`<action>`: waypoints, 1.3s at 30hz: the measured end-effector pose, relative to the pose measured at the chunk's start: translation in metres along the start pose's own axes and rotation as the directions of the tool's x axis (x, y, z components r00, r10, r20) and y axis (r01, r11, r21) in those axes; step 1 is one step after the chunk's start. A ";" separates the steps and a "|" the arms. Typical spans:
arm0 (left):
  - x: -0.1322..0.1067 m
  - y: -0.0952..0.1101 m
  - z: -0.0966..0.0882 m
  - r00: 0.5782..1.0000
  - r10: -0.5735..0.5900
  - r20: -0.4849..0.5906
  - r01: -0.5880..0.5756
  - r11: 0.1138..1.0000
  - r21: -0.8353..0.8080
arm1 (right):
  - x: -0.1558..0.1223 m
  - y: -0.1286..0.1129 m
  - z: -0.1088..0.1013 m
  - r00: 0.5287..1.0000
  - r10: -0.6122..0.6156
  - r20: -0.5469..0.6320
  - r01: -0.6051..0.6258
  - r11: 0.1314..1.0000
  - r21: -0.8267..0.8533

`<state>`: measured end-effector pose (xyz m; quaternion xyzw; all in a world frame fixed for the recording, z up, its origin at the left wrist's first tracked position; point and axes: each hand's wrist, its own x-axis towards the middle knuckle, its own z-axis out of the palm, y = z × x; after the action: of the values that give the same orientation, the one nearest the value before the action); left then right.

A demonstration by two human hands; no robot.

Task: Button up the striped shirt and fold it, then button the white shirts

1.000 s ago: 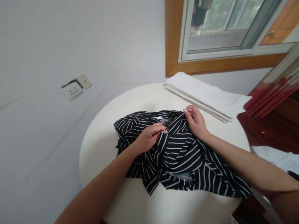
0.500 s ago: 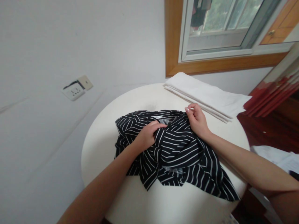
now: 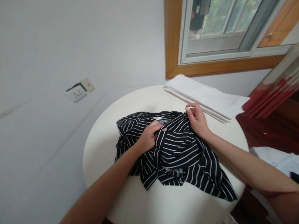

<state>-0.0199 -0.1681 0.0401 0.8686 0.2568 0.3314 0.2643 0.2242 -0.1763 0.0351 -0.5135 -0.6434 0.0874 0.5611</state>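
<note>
Striped black-and-white garment [image 3: 173, 155] is lying crumpled in the middle of the round white table [image 3: 109, 130], with one corner trailing toward the table's near right edge. You are pinching a fold of its fabric with your left hand [image 3: 149, 137], fingers closed on the cloth near the neckline, where a small pale label is showing. Your right hand [image 3: 197, 119] is gripping the garment's upper edge just to the right, thumb and fingertips pressed together on the striped cloth. Both of your forearms are reaching in over the table from the near side. A stack of folded white cloth [image 3: 205, 98] is sitting at the far edge of the table, just beyond your right hand and apart from the garment. A wall socket [image 3: 78, 91] is showing on the white wall to the left, and a wood-framed window [image 3: 219, 34] is standing above the folded stack.
</note>
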 end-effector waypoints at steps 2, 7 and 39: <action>0.002 0.001 0.001 0.999 -0.051 -0.017 0.050 0.997 -0.056 | -0.001 -0.007 -0.001 0.987 -0.155 0.049 0.160 0.978 -0.130; 0.003 0.005 0.004 0.994 -0.102 0.036 0.107 0.980 -0.168 | -0.012 -0.030 0.003 0.855 -0.380 0.352 0.440 0.892 -0.106; -0.002 0.004 0.007 0.981 -0.150 0.123 0.171 0.968 -0.182 | -0.018 -0.021 0.014 0.833 -0.175 0.525 0.016 0.956 0.293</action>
<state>-0.0151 -0.1743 0.0379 0.8321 0.2786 0.2846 0.3861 0.1983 -0.1935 0.0335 -0.3507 -0.7825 0.2906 0.4247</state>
